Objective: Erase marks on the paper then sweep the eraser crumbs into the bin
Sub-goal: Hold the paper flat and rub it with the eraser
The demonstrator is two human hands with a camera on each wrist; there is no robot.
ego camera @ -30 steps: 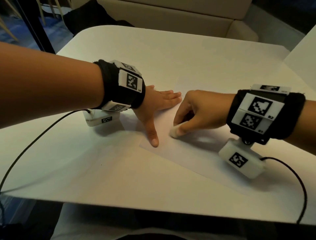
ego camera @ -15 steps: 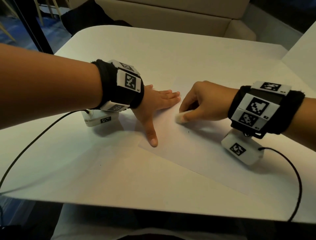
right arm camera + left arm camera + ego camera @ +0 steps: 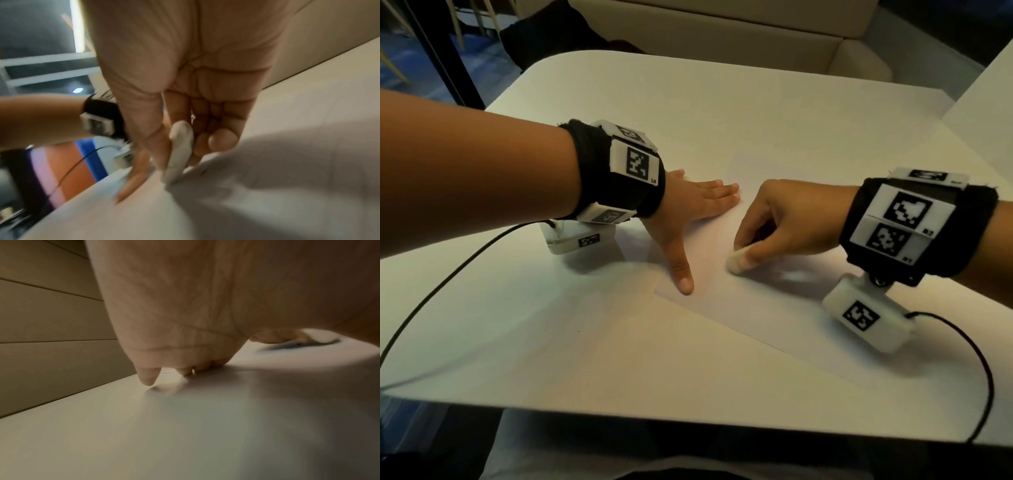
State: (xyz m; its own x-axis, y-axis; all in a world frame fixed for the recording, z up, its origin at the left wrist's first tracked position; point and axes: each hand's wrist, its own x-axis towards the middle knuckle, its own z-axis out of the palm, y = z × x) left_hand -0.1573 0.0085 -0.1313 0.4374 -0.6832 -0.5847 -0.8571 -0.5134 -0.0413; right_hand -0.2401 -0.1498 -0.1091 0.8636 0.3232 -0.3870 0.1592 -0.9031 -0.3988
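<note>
A white sheet of paper [image 3: 763, 308] lies at an angle on the white table [image 3: 551, 342]. My left hand [image 3: 688, 219] lies flat on the sheet's left part, fingers straight and thumb spread toward me. My right hand [image 3: 774, 226] pinches a small white eraser [image 3: 736, 262] between thumb and fingers, its tip down on the paper. The right wrist view shows the eraser [image 3: 179, 151] pressed on the sheet between thumb and fingertips. In the left wrist view the left hand's fingertips [image 3: 147, 376] rest on the surface. No bin or marks are visible.
A beige sofa [image 3: 722, 27] stands beyond the table's far edge. Black cables [image 3: 448, 284] run from both wrist cameras across the table. A second white surface [image 3: 989, 113] shows at the far right. The table's near edge is close to my lap.
My right hand has drawn the eraser back toward me and left after pushing it away half a second ago, a rubbing stroke. The left hand has stayed flat on the paper.
</note>
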